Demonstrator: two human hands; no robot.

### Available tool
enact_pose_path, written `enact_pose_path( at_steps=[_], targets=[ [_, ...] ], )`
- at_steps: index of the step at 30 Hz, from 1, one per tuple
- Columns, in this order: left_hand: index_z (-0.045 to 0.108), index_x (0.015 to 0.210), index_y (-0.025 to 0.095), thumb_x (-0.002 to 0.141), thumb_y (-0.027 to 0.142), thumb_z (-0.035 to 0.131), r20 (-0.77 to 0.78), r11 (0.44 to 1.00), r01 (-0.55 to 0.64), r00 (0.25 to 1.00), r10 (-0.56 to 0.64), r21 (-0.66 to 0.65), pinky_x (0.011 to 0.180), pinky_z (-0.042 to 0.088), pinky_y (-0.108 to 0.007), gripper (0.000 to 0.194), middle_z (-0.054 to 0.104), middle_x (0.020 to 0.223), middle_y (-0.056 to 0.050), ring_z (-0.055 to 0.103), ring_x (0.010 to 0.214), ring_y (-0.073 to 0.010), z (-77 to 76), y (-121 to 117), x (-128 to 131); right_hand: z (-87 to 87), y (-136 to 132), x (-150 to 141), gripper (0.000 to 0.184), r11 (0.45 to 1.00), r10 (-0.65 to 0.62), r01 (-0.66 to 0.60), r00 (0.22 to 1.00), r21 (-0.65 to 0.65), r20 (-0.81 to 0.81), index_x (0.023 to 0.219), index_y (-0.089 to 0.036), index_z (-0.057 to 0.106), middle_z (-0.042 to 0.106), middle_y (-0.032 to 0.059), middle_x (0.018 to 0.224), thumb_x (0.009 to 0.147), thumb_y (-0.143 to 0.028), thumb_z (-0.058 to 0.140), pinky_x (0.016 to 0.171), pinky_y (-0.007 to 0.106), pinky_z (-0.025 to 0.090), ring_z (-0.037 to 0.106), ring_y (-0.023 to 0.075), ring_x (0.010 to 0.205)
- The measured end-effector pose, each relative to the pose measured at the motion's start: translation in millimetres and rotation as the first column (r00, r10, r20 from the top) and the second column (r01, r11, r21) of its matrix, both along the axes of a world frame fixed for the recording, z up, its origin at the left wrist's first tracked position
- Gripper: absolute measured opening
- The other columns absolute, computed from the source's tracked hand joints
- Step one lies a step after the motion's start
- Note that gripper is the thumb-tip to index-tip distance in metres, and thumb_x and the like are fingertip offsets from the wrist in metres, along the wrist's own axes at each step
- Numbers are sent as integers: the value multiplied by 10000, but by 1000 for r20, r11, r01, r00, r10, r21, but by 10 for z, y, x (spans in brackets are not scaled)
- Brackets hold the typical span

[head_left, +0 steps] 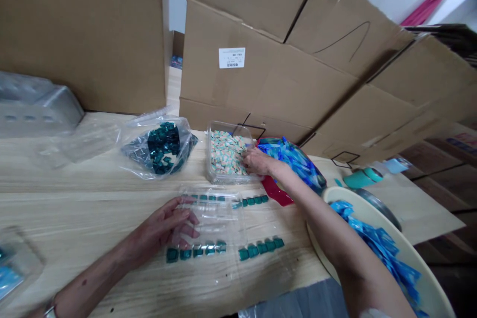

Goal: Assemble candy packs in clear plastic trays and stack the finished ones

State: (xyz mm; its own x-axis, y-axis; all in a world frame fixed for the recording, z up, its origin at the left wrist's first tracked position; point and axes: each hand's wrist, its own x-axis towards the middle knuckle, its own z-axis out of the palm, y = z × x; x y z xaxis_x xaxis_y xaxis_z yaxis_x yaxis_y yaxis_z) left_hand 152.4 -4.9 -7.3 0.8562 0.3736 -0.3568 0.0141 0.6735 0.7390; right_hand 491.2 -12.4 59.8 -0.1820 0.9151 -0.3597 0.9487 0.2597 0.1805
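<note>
My left hand (181, 221) grips the left side of a clear plastic tray (214, 213), with its fingers partly seen through the plastic. Rows of small teal squares (197, 250) show in or beneath the tray, and more lie to its right. At the back, my right hand (256, 160) reaches over the right edge of a clear tub (211, 175). Many small pale pink and green pieces (225, 151) fill that tub. The fingertips are bent down among these pieces, and what they pinch is hidden.
A clear bag of teal squares (164, 146) lies left of the tub. Blue packets (290, 159) in a red-rimmed container stand right of it. A cream basin (324, 253) with blue wrappers is at the right, near a teal bottle (363, 177). Cardboard (261, 79) walls the back.
</note>
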Motion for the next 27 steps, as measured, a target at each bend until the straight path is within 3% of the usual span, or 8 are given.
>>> enact_pose_path(
  at_steps=[7, 12, 17, 22, 27],
  targets=[
    [437, 1168, 236, 816, 323, 592, 1, 1000, 6, 1000, -6, 8, 597, 521, -305, 394, 597, 904, -37, 636, 762, -184, -28, 7, -1, 15, -54, -37, 95, 996, -59, 63, 996, 61, -62, 789, -127, 638, 644, 91, 814, 712, -117, 584, 679, 262, 341, 537, 182, 769],
    [419, 1179, 242, 818, 327, 589, -8, 1000, 21, 1000, -21, 14, 604, 523, -309, 408, 593, 902, -31, 636, 768, -185, -35, -3, 1, 101, -55, 40, 102, 990, -97, 122, 950, 67, -297, 765, -137, 644, 652, 45, 759, 747, -112, 547, 624, 232, 345, 541, 146, 708],
    [410, 1187, 241, 812, 324, 598, -10, 1000, 19, 1000, -19, 16, 605, 523, -305, 428, 596, 904, -31, 634, 759, -179, -42, 5, 5, -1, 38, 176, 112, 991, -133, 128, 846, -46, -517, 748, -137, 666, 663, 24, 744, 741, -146, 555, 625, 213, 382, 580, 139, 698],
    [417, 1183, 231, 813, 329, 595, -4, 1000, 22, 1000, -22, 20, 598, 514, -291, 423, 600, 905, -39, 634, 762, -180, -45, 7, 5, -112, 141, 220, 36, 996, -78, 92, 887, 7, -455, 703, -143, 627, 604, -11, 667, 694, -117, 605, 570, 198, 323, 522, 111, 636],
    [406, 1194, 231, 822, 320, 587, -1, 999, 27, 1000, -27, 20, 597, 511, -288, 424, 600, 907, -41, 633, 759, -178, -51, 10, 0, -99, 146, 208, 31, 995, -88, 98, 920, 7, -382, 692, -153, 605, 590, -8, 682, 702, -139, 630, 568, 200, 307, 503, 114, 646]
  ],
)
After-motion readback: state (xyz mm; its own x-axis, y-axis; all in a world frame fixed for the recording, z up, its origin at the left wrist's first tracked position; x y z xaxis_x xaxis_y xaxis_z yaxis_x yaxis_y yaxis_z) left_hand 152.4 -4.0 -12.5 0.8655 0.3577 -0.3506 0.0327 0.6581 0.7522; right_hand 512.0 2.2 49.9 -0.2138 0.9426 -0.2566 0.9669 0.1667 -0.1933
